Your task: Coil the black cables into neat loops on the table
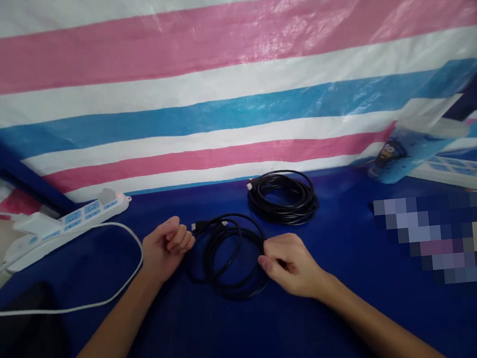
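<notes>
Flanking a black cable (207, 257), left hand (167, 245) and right hand (296, 255) have curled-in fingers (180, 241); blue cup (406, 156), contents unclear

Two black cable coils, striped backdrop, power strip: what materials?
Near cable coil: probably flexible plastic or rubber jacket, satin; bends in smooth loops.
Far cable coil: likely similar, with shiny highlights.
Striped backdrop: apparently glossy plastic sheeting, given glare and creases.
Power strip: likely hard white plastic, smooth; rigid straight edges.

Dim, dark tabletop (344, 242); striped sheet (168, 46) brighter, patchy glare upper right. Rear cable coil (286, 217) glints faintly. Cup (411, 152) smeared by blur, right edge stretched wide-angle, right corners dark. Pixelated block (448, 238) at right. Lower left murky.
</notes>
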Motion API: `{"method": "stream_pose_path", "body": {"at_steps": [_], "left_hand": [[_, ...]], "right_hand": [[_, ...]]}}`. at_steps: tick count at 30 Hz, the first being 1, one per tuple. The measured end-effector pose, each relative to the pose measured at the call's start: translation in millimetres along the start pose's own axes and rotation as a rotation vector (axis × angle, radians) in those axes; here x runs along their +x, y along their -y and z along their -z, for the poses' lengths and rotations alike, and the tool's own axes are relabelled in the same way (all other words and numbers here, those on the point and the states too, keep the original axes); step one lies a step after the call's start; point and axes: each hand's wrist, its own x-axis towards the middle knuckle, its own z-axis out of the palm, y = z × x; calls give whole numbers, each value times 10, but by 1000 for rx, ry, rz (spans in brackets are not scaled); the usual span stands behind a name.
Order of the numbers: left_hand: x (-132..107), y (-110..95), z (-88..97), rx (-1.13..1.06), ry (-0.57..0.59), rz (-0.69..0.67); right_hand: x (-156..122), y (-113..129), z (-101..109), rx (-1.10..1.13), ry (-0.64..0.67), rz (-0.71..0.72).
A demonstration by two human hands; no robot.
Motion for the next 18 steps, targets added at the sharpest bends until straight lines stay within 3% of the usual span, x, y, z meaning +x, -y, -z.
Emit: {"method": "stream_pose_path", "body": {"at_steps": [7, 13, 18], "left_hand": [[-60, 186, -110, 583, 183, -36], [-128, 258, -212, 935, 314, -139], [-126, 174, -182, 1080, 355, -171]], "right_hand": [[-14, 96, 46, -149, 61, 68], [-30, 207, -164, -254, 395, 113], [-15, 306, -216, -349, 508, 66]]}}
